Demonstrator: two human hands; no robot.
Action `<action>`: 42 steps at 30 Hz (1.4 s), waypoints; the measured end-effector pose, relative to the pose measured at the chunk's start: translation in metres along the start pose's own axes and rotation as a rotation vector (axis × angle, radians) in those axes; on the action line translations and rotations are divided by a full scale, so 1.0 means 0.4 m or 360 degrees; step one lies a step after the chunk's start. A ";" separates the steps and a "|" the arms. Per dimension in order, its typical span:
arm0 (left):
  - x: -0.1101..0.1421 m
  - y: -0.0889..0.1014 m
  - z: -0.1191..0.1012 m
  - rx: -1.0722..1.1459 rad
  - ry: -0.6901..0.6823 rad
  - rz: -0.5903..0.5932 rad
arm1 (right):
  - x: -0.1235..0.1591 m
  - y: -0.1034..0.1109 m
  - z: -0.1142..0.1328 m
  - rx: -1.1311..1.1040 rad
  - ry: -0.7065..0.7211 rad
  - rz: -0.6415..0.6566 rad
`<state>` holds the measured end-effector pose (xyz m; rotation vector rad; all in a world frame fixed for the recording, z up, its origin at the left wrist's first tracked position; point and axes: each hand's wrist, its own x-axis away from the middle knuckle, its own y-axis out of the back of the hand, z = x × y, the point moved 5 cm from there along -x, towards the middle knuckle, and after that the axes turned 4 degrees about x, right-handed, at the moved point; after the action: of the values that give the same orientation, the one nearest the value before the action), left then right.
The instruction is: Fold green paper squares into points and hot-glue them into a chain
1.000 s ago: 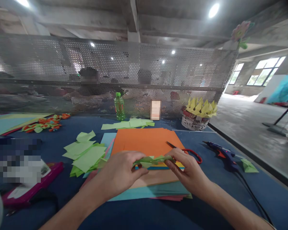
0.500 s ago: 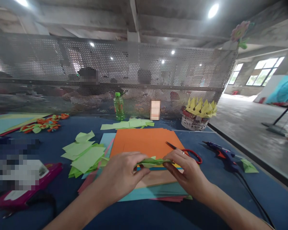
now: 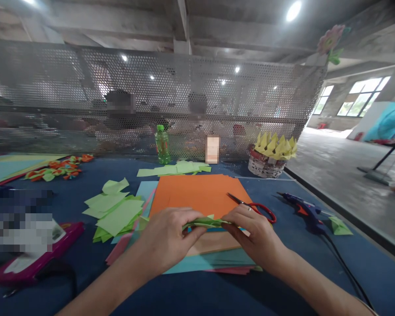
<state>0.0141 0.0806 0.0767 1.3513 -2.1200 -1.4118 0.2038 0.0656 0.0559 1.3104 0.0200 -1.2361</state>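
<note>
Between both hands I hold a folded piece of green paper [image 3: 208, 222], seen nearly edge-on. My left hand [image 3: 174, 232] pinches its left end, thumb below and fingers above. On the other end, my right hand [image 3: 253, 228] is closed, wearing a ring. Below them lies a stack of coloured paper with an orange sheet [image 3: 194, 191] on top and light blue sheets [image 3: 210, 262] lower down. Scissors with red handles [image 3: 263, 212] rest on the stack just beyond my right hand. Loose green paper pieces [image 3: 118, 213] are piled left of my left hand.
At right lie a blue glue gun [image 3: 304, 208] and a folded green piece [image 3: 340, 225]. Behind stand a basket with yellow paper points [image 3: 268, 164], a green bottle [image 3: 163, 147] and a perforated metal screen [image 3: 171, 96]. Orange-green paper pieces [image 3: 59, 167] and a magenta object [image 3: 49, 256] are at left.
Both hands keep their grip on the folded green paper, which has tilted or shifted very slightly. The whole view has shifted a little; the other things stay in place.
</note>
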 end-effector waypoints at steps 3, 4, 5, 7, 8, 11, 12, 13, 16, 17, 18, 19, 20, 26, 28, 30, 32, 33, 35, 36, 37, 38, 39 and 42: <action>-0.004 0.000 0.002 0.0053 0.0020 0.0026 | 0.003 -0.002 0.001 -0.0020 0.0036 -0.0008; -0.004 0.000 0.003 0.0060 0.0028 0.0034 | 0.004 -0.003 0.000 -0.0023 0.0042 -0.0011; -0.005 -0.001 0.005 0.0064 0.0033 0.0038 | 0.005 -0.004 -0.001 -0.0025 0.0044 -0.0011; -0.005 -0.002 0.006 0.0074 0.0039 0.0046 | 0.006 -0.007 -0.004 -0.0028 0.0042 -0.0008; -0.005 -0.003 0.007 0.0078 0.0045 0.0051 | 0.006 -0.008 -0.005 -0.0031 0.0042 -0.0006; -0.004 -0.005 0.009 0.0094 0.0059 0.0042 | 0.007 -0.011 -0.007 -0.0036 0.0049 -0.0005; -0.004 -0.005 0.010 0.0105 0.0065 0.0037 | 0.007 -0.012 -0.007 -0.0033 0.0049 0.0000; -0.005 -0.006 0.010 0.0123 0.0072 0.0036 | 0.007 -0.013 -0.007 -0.0031 0.0048 0.0008; -0.006 -0.008 0.012 0.0186 0.0091 0.0043 | 0.005 -0.016 -0.005 -0.0035 0.0033 0.0040; -0.006 -0.008 0.012 0.0192 0.0097 0.0043 | 0.005 -0.016 -0.004 -0.0042 0.0024 0.0048; -0.006 -0.008 0.013 0.0188 0.0104 0.0041 | 0.004 -0.016 -0.004 -0.0052 0.0013 0.0059; -0.006 -0.008 0.013 0.0176 0.0113 0.0039 | 0.003 -0.017 -0.004 -0.0061 -0.0004 0.0073; -0.006 -0.008 0.014 0.0164 0.0121 0.0035 | 0.003 -0.017 -0.004 -0.0065 -0.0028 0.0095; -0.003 -0.012 0.018 0.0136 0.0134 0.0080 | 0.009 -0.018 -0.006 -0.0124 -0.0296 0.0241; -0.001 -0.012 0.015 0.0111 0.0121 0.0084 | 0.008 -0.021 -0.005 -0.0203 -0.0390 0.0285; -0.001 -0.013 0.010 0.0089 0.0095 0.0101 | 0.007 -0.028 -0.004 -0.0294 -0.0470 0.0334; -0.001 -0.015 0.003 0.0075 0.0064 0.0116 | 0.008 -0.038 -0.006 -0.0381 -0.0550 0.0391; -0.002 -0.016 0.000 0.0068 0.0048 0.0118 | 0.008 -0.042 -0.008 -0.0412 -0.0587 0.0411; -0.002 -0.018 -0.003 0.0056 0.0021 0.0112 | 0.009 -0.049 -0.013 -0.0451 -0.0638 0.0431; -0.002 -0.020 -0.003 0.0053 0.0009 0.0109 | 0.010 -0.052 -0.016 -0.0462 -0.0656 0.0431; -0.002 -0.021 -0.003 0.0054 -0.0002 0.0111 | 0.011 -0.054 -0.018 -0.0468 -0.0668 0.0427; -0.001 -0.023 -0.002 0.0056 -0.0011 0.0112 | 0.012 -0.055 -0.020 -0.0473 -0.0679 0.0422; -0.001 -0.025 -0.001 0.0059 -0.0016 0.0113 | 0.013 -0.056 -0.022 -0.0481 -0.0692 0.0417; -0.001 -0.029 0.004 0.0069 -0.0003 0.0116 | 0.019 -0.061 -0.029 -0.0525 -0.0761 0.0410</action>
<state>0.0196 0.0809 0.0664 1.2744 -2.1895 -1.3471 0.1973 0.0744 0.0300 0.6886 -0.2678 -1.2330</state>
